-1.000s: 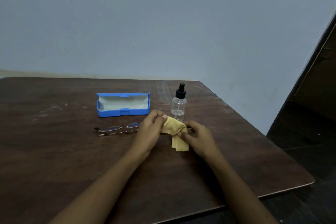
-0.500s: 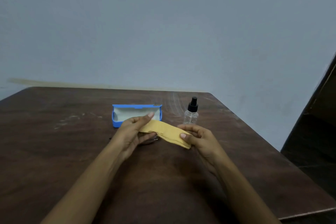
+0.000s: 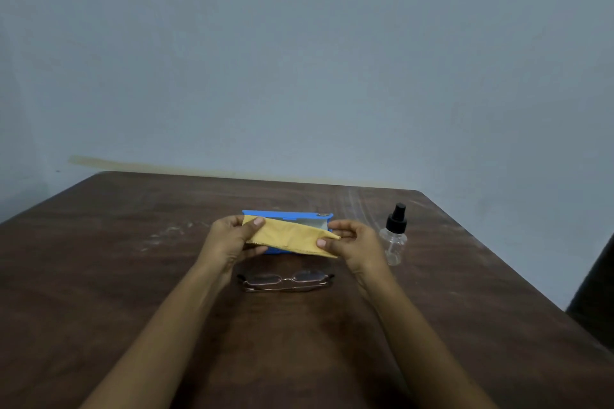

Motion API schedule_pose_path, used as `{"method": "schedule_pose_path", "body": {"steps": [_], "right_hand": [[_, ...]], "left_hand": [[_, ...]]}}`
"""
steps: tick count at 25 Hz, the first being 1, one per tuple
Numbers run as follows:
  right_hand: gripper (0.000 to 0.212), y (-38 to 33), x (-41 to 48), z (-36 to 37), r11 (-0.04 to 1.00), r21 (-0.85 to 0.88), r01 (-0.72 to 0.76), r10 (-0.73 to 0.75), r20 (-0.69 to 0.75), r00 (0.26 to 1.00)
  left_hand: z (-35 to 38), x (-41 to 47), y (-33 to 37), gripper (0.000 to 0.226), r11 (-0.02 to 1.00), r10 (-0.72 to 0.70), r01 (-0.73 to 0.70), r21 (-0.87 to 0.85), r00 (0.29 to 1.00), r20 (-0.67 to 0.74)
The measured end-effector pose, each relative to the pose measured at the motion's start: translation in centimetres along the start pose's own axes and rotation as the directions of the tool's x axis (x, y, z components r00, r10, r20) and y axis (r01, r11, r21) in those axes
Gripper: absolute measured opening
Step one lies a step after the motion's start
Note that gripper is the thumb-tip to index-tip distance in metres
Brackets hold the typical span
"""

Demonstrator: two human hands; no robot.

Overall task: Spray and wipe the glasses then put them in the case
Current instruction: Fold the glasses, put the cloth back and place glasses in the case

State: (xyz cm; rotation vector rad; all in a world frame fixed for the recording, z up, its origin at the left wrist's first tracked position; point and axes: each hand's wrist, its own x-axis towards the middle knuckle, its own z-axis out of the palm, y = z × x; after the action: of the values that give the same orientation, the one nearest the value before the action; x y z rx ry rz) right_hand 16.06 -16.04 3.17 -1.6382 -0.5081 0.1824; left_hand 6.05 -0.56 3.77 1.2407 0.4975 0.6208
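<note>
Two hands up over wooden table (image 3: pixel 99 276): left hand (image 3: pixel 229 239) and right hand (image 3: pixel 355 246) pinch yellow cloth (image 3: pixel 289 237) taut, screening open blue case (image 3: pixel 324 221). Folded glasses (image 3: pixel 285 280) lie nearer; spray bottle (image 3: pixel 394 236) right.

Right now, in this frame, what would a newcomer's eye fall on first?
The yellow cloth stands out first, stretched between the left hand and right hand above the middle of the table. Behind it sits the open blue case, partly hidden. The folded glasses lie on the table nearer the person, and a clear spray bottle stands to the right.
</note>
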Motion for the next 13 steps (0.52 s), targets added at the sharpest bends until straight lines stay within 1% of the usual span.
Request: {"method": "schedule_pose_path", "body": {"steps": [2, 5, 7, 8, 11, 13], "right_hand": [[0.022, 0.1, 0.8, 0.6, 0.998, -0.067, -0.005, 0.001, -0.058, 0.998], [0.022, 0.3, 1.9, 1.3, 0.982, -0.187, -0.008, -0.013, -0.112, 0.994], [0.014, 0.7, 2.2, 1.5, 0.988, -0.151, -0.025, 0.007, -0.115, 0.993], [0.013, 1.0, 2.3, 1.6, 0.992, -0.124, -0.033, 0.019, -0.116, 0.993], [0.024, 1.5, 2.4, 1.4, 0.996, -0.09, -0.023, 0.008, -0.156, 0.988], [0.027, 1.6, 2.6, 1.3, 0.997, -0.077, -0.008, -0.004, -0.15, 0.989]], "left_hand": [[-0.2, 0.6, -0.1, 0.008, 0.997, 0.069, -0.068, 0.021, 0.996, -0.054], [-0.7, 1.3, -0.7, 0.003, 0.985, 0.164, -0.156, 0.077, 0.979, -0.119], [-0.9, 1.7, -1.3, 0.011, 0.978, 0.18, -0.163, 0.129, 0.975, -0.13], [-1.0, 1.9, -1.5, 0.015, 0.979, 0.164, -0.144, 0.143, 0.977, -0.139], [-1.1, 2.4, -1.9, 0.014, 0.987, 0.11, -0.084, 0.139, 0.976, -0.187], [-1.2, 2.6, -2.0, 0.026, 0.981, 0.13, -0.089, 0.174, 0.961, -0.243]]}}
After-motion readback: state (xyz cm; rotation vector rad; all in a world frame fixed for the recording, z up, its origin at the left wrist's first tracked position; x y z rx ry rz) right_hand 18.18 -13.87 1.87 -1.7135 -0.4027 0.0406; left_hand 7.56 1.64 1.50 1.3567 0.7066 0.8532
